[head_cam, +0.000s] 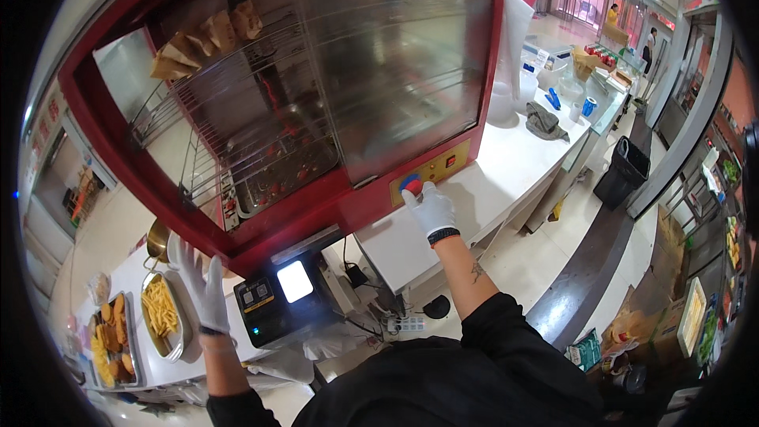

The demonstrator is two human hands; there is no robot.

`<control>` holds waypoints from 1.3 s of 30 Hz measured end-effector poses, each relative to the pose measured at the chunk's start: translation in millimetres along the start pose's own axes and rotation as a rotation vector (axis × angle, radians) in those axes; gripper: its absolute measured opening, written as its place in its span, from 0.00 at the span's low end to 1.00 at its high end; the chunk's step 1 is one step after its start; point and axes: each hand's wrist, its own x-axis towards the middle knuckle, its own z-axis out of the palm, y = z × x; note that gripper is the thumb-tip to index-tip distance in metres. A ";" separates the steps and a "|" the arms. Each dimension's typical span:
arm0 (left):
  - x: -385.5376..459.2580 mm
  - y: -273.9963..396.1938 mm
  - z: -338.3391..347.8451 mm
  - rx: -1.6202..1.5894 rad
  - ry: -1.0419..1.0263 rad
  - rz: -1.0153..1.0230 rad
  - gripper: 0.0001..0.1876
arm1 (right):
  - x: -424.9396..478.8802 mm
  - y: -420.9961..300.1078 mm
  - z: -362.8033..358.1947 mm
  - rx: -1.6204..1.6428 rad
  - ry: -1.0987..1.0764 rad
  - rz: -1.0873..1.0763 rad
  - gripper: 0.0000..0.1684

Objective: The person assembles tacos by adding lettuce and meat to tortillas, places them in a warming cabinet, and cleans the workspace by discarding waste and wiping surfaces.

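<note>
Before me stands a red food warming cabinet (pixel 409 71) with a fogged glass door and wire racks. My right hand (pixel 433 207), in a white glove, pinches the red rotary knob (pixel 413 186) on its yellow control panel (pixel 433 169). My left hand (pixel 204 284), also gloved, is raised with fingers spread beside the cabinet's lower left corner; whether it touches the frame I cannot tell. Several brown paper bags (pixel 207 41) sit on the upper rack. Below lies a metal tray (pixel 278 187) with red residue and crumbs.
Left on the counter are a dish of French fries (pixel 160 308), a tray of fried food (pixel 112 338) and a brass-coloured pot (pixel 157 241). A payment terminal (pixel 261 308) stands below the cabinet. Rightward are a grey cloth (pixel 542 121) and a black bin (pixel 622 172). Distant people stand behind.
</note>
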 end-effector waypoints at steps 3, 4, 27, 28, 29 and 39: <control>-44.5 32.4 -9.3 0.171 0.094 0.157 0.31 | 3.1 7.4 8.5 0.215 -0.052 0.052 0.30; -57.8 50.3 -3.6 0.166 0.130 0.163 0.32 | 6.9 11.4 10.4 0.393 -0.127 0.143 0.31; -178.2 144.6 129.3 0.036 0.139 0.056 0.21 | -29.3 42.4 -43.6 1.158 -0.838 0.445 0.29; -182.5 142.4 128.0 0.003 0.070 0.025 0.19 | -39.9 47.8 -55.3 1.199 -0.865 0.404 0.28; -185.0 139.0 127.0 -0.034 -0.003 -0.006 0.17 | -49.6 52.5 -69.2 1.241 -0.887 0.365 0.27; -176.5 134.7 155.3 -0.232 -0.638 -0.485 0.21 | -146.5 168.6 -103.1 0.896 -0.632 0.469 0.24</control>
